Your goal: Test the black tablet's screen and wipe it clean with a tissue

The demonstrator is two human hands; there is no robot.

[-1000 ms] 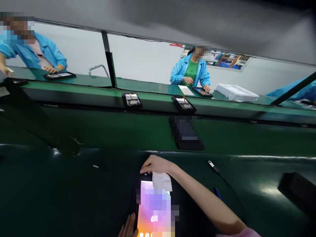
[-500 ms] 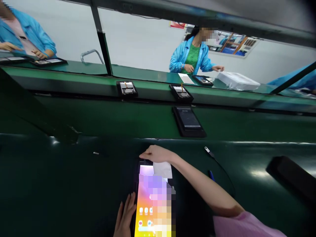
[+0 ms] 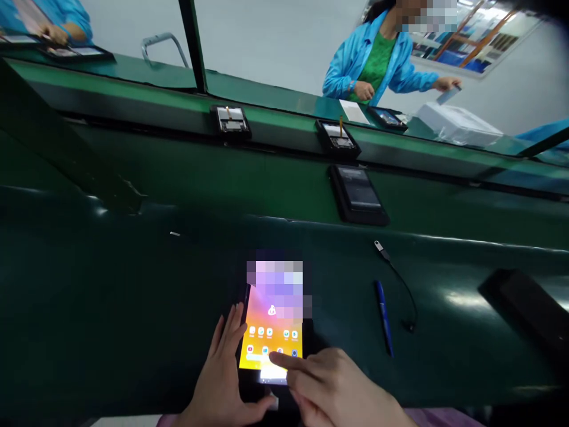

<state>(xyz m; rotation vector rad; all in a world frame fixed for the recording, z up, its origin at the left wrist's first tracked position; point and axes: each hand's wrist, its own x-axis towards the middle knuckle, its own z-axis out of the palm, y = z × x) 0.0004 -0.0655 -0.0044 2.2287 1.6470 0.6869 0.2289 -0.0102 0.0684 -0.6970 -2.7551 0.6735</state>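
Note:
A tablet (image 3: 272,323) with a lit home screen lies on the dark green bench in front of me. My left hand (image 3: 222,376) rests flat along its left edge, fingers stretched out and apart, thumb at the bottom corner. My right hand (image 3: 331,388) hovers over the tablet's lower right, index finger extended and touching the bottom of the screen, the other fingers curled. Neither hand holds anything.
A blue pen (image 3: 383,317) and a thin black cable (image 3: 398,279) lie right of the tablet. A dark tablet (image 3: 359,193) sits on the belt beyond, with two open units (image 3: 231,120) (image 3: 338,137) on the green rail. A person in blue (image 3: 377,59) works opposite by a white box (image 3: 457,123).
My right hand has left the tablet's top edge, the white cloth is gone from view, and the index finger now touches the screen's bottom. The view has tilted down.

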